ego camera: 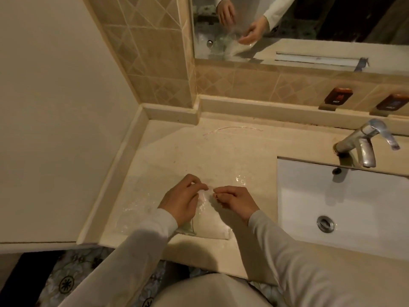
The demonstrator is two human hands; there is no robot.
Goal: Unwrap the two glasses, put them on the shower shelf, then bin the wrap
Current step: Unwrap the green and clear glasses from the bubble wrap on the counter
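A clear plastic-wrapped bundle (pixel 208 220) lies on the beige counter (pixel 232 151), near its front edge and left of the sink. A glass rim shows faintly through the wrap below my left wrist. My left hand (pixel 182 200) and my right hand (pixel 235 201) meet over the top of the bundle. Both pinch the clear wrap between thumb and fingertips, a few centimetres apart. I cannot tell how many glasses are inside. No shower shelf and no bin are in view.
A white basin (pixel 345 204) with a round drain sits at the right under a chrome tap (pixel 363 145). A mirror (pixel 309 27) above the tiled backsplash reflects my hands. A raised ledge borders the counter at left and back. Patterned floor shows below.
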